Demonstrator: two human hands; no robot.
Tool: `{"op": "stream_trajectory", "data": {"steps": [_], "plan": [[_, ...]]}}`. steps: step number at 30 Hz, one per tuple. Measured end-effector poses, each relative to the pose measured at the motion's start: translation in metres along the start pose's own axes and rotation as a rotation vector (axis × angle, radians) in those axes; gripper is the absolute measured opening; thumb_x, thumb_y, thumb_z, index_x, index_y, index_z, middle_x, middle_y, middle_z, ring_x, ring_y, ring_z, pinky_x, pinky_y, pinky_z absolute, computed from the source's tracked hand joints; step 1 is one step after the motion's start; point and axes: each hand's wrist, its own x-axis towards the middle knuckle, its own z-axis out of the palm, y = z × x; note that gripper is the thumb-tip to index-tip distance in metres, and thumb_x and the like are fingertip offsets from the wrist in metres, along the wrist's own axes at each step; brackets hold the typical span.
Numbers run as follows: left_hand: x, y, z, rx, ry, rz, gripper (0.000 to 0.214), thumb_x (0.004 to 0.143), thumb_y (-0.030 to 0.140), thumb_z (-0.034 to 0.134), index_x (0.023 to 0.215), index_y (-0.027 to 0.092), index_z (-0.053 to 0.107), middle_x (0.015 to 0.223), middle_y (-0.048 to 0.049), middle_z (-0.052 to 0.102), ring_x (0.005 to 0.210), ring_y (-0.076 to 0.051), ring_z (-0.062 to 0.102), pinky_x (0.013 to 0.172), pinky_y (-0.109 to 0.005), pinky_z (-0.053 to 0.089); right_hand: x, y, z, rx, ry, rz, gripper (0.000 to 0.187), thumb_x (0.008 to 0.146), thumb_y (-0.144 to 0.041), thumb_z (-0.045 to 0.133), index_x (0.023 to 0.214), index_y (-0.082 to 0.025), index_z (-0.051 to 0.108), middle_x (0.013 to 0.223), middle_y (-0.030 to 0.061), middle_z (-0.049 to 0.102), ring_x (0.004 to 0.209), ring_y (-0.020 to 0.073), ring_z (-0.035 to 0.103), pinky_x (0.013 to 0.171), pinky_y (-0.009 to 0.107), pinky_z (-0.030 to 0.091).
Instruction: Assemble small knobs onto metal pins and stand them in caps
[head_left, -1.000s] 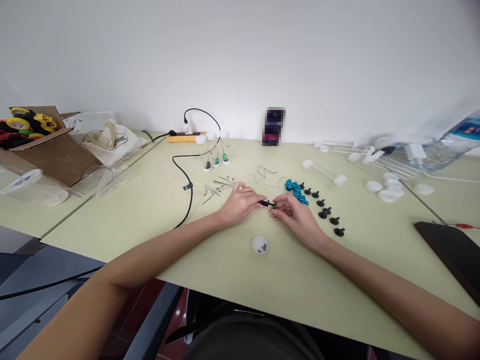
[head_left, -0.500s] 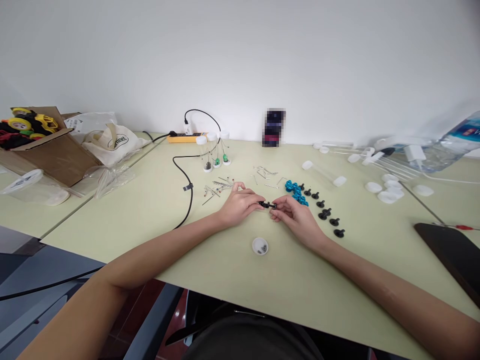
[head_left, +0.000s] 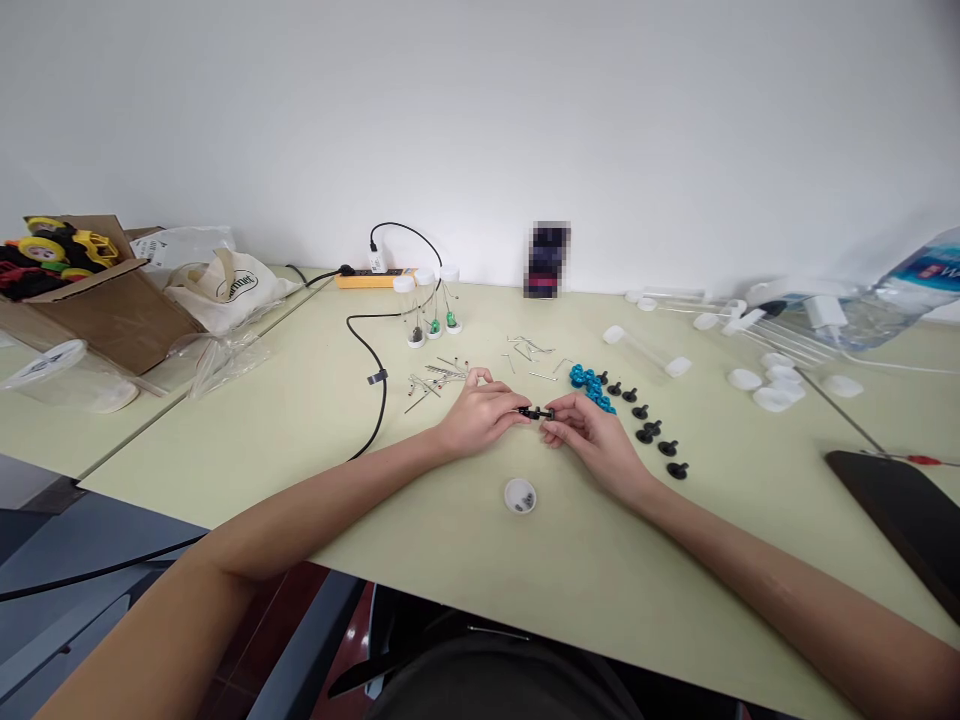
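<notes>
Between my two hands, just over the table, is a small black part with a narrow middle; its exact kind is too small to tell. My left hand pinches its left end between thumb and fingers. At its right end, the fingertips of my right hand are closed on it. A small white cap with a few tiny dark pieces inside lies nearer to me. Beyond my right hand sit blue knobbed pieces and a line of black disc-shaped pieces with stems.
Thin metal pins and hex keys lie behind my hands. Clear tubes with white caps stand near an orange power strip. A cardboard box is at left, a black tablet-like slab at right.
Hardly anything differs. Both hands keep their hold on the black part, and the whole view has shifted very slightly.
</notes>
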Motion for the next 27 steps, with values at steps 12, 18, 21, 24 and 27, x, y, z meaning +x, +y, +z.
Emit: {"op": "stream_trajectory", "data": {"steps": [12, 18, 21, 24, 27], "plan": [[-0.0006, 0.0002, 0.0011, -0.023, 0.019, 0.020, 0.026, 0.087, 0.037, 0.043, 0.093, 0.019, 0.061, 0.083, -0.0028, 0.067, 0.080, -0.013, 0.058, 0.087, -0.035, 0.025, -0.0001, -0.0032, -0.0023, -0.010, -0.048, -0.006, 0.021, 0.084, -0.040, 0.046, 0.092, -0.021, 0.049, 0.072, 0.0012, 0.063, 0.065, 0.0160, 0.061, 0.066, 0.033, 0.050], [0.0003, 0.0025, -0.0018, -0.035, 0.042, 0.006, 0.026, 0.087, 0.036, 0.044, 0.092, 0.018, 0.061, 0.081, -0.0017, 0.066, 0.078, -0.012, 0.057, 0.087, -0.034, 0.026, 0.0000, -0.0026, -0.0024, -0.028, -0.061, -0.022, 0.024, 0.086, -0.039, 0.043, 0.100, -0.021, 0.050, 0.076, 0.0015, 0.062, 0.065, 0.0149, 0.060, 0.066, 0.031, 0.049], [0.0005, 0.0029, -0.0022, -0.039, 0.053, 0.001, 0.025, 0.087, 0.036, 0.044, 0.093, 0.018, 0.061, 0.080, -0.0013, 0.065, 0.078, -0.012, 0.057, 0.086, -0.033, 0.026, -0.0003, -0.0015, -0.0018, -0.017, -0.047, -0.042, 0.029, 0.085, -0.036, 0.046, 0.111, -0.023, 0.046, 0.076, 0.0003, 0.060, 0.068, 0.0149, 0.059, 0.069, 0.032, 0.050], [0.0004, 0.0032, -0.0020, -0.036, 0.047, -0.007, 0.025, 0.087, 0.036, 0.044, 0.093, 0.018, 0.061, 0.080, -0.0016, 0.065, 0.078, -0.012, 0.057, 0.086, -0.033, 0.026, -0.0004, -0.0003, -0.0021, -0.018, -0.028, -0.076, 0.028, 0.084, -0.033, 0.047, 0.111, -0.024, 0.046, 0.077, 0.0002, 0.059, 0.070, 0.0152, 0.060, 0.071, 0.032, 0.049], [0.0002, 0.0036, -0.0019, -0.032, 0.027, -0.019, 0.027, 0.087, 0.037, 0.042, 0.092, 0.019, 0.061, 0.081, -0.0023, 0.066, 0.078, -0.013, 0.057, 0.086, -0.034, 0.026, 0.0000, 0.0010, -0.0029, -0.037, -0.033, -0.079, 0.022, 0.085, -0.032, 0.045, 0.104, -0.023, 0.050, 0.075, 0.0007, 0.060, 0.070, 0.0156, 0.060, 0.071, 0.032, 0.049]]}}
